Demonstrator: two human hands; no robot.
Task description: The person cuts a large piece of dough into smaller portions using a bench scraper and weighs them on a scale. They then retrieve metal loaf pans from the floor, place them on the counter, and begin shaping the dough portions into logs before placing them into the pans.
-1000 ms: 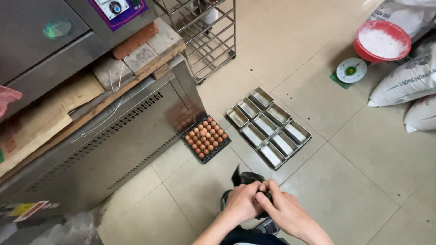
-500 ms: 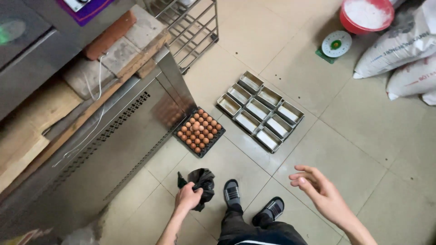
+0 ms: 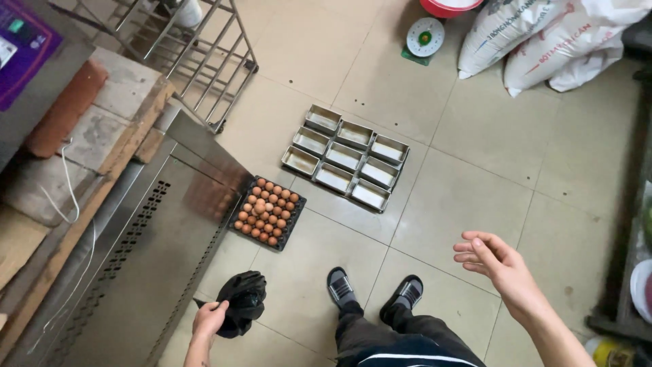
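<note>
My left hand [image 3: 209,319] grips a crumpled black bag [image 3: 242,303] low at my left side, close to the steel cabinet [image 3: 129,272]. My right hand [image 3: 494,267] hangs out to the right with its fingers spread and nothing in it. Between them I see my two feet in dark sandals [image 3: 375,294] on the tiled floor. A dark tray of brown eggs [image 3: 267,212] lies on the floor just ahead of the bag, against the cabinet's corner. Beyond it sits a block of several metal loaf tins [image 3: 345,157].
A wire trolley rack [image 3: 193,51] stands at the back left. White sacks [image 3: 543,41], a small kitchen scale [image 3: 425,37] and a red tub [image 3: 448,7] line the far wall. Boards and bricks [image 3: 88,115] lie on top of the cabinet. A dark shelf [image 3: 635,272] edges the right.
My hands, joined in front of me a second ago, have parted. The left carried the black bag down to the left; the right swung out to the right, empty.
</note>
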